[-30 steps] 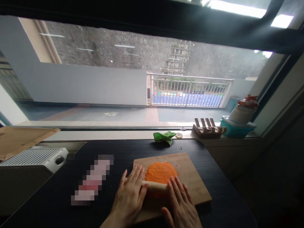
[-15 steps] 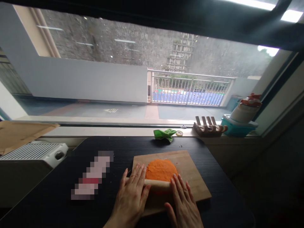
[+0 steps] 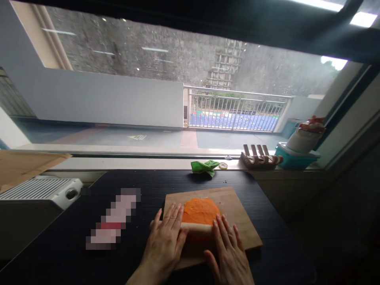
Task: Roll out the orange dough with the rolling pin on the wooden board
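A flattened sheet of orange dough (image 3: 202, 209) lies on a wooden board (image 3: 231, 206), with its near part behind a pale rolling pin (image 3: 197, 227). My left hand (image 3: 166, 237) rests on the left part of the pin, fingers stretched out over it. On the right part lies my right hand (image 3: 227, 245), its fingers also extended and its thumb apart. Both palms face down, and neither hand wraps round the pin. My hands hide much of the pin's two ends.
The board sits on a dark table (image 3: 142, 253). Toward the back lies a green cloth (image 3: 204, 167) beside a small round roll (image 3: 223, 166). A brown rack (image 3: 259, 158) and a teal box (image 3: 297, 156) with a bottle (image 3: 305, 136) on it stand on the sill. A blurred pinkish item (image 3: 114, 219) is at left.
The view has shifted very slightly. My hands stay on the rolling pin in nearly the same place, and a bit more of the pin's left end shows beside my left hand.
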Demonstrator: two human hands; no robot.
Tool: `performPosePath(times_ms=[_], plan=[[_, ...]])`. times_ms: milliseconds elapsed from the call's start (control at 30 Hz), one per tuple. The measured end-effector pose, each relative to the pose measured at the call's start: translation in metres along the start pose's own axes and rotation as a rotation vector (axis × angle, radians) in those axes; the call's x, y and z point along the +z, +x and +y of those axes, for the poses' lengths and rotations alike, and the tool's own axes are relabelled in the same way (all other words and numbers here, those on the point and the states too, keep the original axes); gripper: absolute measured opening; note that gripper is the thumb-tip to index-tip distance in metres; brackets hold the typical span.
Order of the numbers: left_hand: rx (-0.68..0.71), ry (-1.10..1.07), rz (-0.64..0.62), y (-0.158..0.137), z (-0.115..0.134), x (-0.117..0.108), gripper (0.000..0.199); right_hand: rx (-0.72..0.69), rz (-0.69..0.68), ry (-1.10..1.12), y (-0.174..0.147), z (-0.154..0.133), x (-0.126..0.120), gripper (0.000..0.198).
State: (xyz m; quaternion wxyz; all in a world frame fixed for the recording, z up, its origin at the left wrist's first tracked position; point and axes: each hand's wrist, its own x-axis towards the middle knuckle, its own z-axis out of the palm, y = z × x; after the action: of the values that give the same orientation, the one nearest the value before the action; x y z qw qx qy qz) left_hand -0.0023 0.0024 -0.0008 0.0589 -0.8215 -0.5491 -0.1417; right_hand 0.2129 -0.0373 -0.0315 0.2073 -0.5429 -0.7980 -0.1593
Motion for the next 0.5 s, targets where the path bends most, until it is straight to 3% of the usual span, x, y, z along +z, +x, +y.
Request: performPosePath(times_ms=[233,400,500], plan=[[-0.145,-0.002,-0.093,0.046,0.004,-0.008,0.052,0.167,-0.104,0.052,0.04,0.003,-0.005,0.054],[0.014,-0.016,-0.043,-0.008,-0.002,-0.007,0.05,-0.1,0.11,0.021,-0.01,-0.002,-0.008,0.07],[0.042,-0.012,-0.041,-0.015,-0.005,-0.007,0.05,-0.114,0.091,0.017,-0.012,-0.003,-0.011,0.07]])
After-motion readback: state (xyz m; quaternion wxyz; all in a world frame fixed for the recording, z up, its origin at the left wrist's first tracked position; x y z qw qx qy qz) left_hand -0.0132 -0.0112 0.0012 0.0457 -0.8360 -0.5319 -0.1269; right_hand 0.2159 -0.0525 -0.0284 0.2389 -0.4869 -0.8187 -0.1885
